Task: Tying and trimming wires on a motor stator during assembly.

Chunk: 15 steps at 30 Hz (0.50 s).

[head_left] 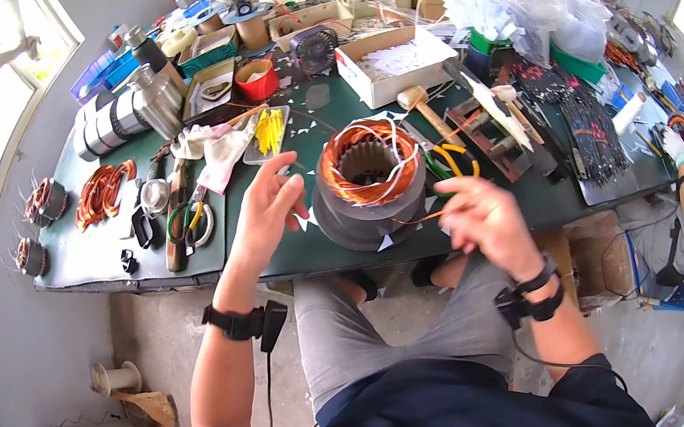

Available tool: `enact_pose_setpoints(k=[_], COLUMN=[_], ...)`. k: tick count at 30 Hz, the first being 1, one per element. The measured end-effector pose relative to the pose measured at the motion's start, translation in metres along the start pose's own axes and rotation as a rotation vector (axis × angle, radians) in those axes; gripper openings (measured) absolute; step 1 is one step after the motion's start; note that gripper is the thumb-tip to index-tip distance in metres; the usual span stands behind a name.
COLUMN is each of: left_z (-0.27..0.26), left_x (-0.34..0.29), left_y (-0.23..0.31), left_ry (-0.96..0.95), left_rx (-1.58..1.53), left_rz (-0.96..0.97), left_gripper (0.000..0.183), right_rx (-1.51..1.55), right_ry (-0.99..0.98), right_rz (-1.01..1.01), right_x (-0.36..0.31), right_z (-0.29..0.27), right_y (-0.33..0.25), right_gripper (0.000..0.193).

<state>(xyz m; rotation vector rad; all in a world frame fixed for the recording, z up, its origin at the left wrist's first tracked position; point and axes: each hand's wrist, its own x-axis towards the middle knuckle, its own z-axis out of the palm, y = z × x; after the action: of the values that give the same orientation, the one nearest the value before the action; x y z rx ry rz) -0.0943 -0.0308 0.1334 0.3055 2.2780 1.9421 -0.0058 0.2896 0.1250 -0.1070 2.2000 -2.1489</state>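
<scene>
A motor stator (372,222) stands upright on the green bench top in front of me. Copper windings (372,162) ring its open bore, with white lacing around the coils. At its left, my left hand (267,206) is raised with thumb and fingers apart; a small greyish bit shows by its fingertips, too small to name. A copper wire (422,219) runs out from the stator's right side to the fingers of my right hand (486,217), which are curled and slightly blurred. Behind that hand lie yellow-handled pliers (455,162), close to the stator.
A mallet (432,119) and a metal frame (486,137) lie right of the stator. Scissors (187,224), copper coils (102,195) and yellow strips (269,131) lie left. A white box (395,66) stands behind. At far right, a co-worker's gloved hand (674,146) touches another coil.
</scene>
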Motion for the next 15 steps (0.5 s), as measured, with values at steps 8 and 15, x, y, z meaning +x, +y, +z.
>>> enact_pose_setpoints(k=[8,15], left_z=[0.018,0.018], left_x=[-0.023,-0.101], left_y=[0.002,0.000], left_ry=[0.299,0.537], left_rx=[0.202,0.110], left_rz=[0.267,0.302], left_gripper=[0.028,0.029], right_rx=[-0.161,0.008], right_ry=[-0.020,0.263], right_rz=[-0.488,-0.428], right_x=[-0.008,-0.043], right_z=[0.057,0.012], right_y=[0.008,-0.013], right_gripper=[0.016,0.025])
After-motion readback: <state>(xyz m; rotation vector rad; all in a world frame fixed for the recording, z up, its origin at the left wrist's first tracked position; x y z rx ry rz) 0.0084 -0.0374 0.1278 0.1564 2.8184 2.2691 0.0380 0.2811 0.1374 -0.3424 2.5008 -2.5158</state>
